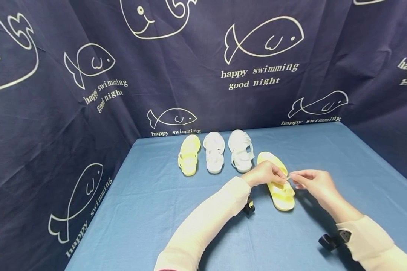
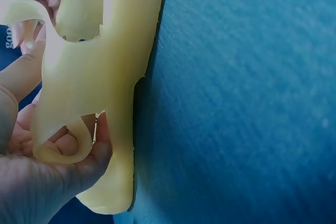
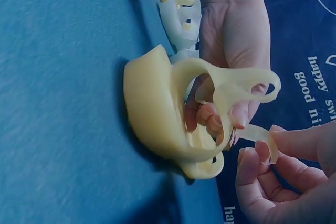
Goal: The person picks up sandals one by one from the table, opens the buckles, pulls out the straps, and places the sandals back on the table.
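Observation:
A yellow sandal lies on the blue cloth, toe pointing away and slightly left in the head view. My left hand reaches over it from the left and grips its straps, with fingers inside the sandal in the right wrist view. Between the thumb and fingers of my right hand is the end of a thin strap, pulled out to the side. In the left wrist view the sandal covers part of my left hand.
Left of this sandal stand a yellow sandal and two white ones, a middle one and one farther right, in a row near the back edge. A dark blue curtain with fish drawings hangs behind the blue surface.

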{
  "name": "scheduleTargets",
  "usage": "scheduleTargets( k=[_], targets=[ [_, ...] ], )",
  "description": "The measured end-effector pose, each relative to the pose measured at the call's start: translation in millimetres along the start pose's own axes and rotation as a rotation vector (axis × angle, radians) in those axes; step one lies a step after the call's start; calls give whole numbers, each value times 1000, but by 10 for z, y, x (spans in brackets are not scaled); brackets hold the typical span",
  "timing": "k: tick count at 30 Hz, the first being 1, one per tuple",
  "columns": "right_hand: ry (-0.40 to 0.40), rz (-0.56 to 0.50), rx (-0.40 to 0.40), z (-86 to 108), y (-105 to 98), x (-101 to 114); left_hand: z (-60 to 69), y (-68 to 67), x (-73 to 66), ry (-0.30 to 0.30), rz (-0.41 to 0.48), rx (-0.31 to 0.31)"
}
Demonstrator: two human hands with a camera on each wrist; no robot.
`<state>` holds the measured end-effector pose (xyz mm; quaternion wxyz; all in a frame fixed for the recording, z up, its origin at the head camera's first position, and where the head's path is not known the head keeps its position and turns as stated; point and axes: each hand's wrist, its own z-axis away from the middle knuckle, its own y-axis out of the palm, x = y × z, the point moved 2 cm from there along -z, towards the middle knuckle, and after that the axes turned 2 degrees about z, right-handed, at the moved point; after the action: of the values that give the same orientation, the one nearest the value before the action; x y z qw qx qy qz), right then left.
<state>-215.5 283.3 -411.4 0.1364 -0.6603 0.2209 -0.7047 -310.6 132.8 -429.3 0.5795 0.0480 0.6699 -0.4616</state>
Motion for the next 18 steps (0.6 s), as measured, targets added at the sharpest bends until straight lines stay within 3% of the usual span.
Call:
scheduleTargets(
  k=[8,18],
  targets=[
    [39,43,31,83,-2,-148,1,-14,-6,5,13,2],
    [43,77,-36,164,85,-229,10,0,-2,32,15,-27]
  ],
)
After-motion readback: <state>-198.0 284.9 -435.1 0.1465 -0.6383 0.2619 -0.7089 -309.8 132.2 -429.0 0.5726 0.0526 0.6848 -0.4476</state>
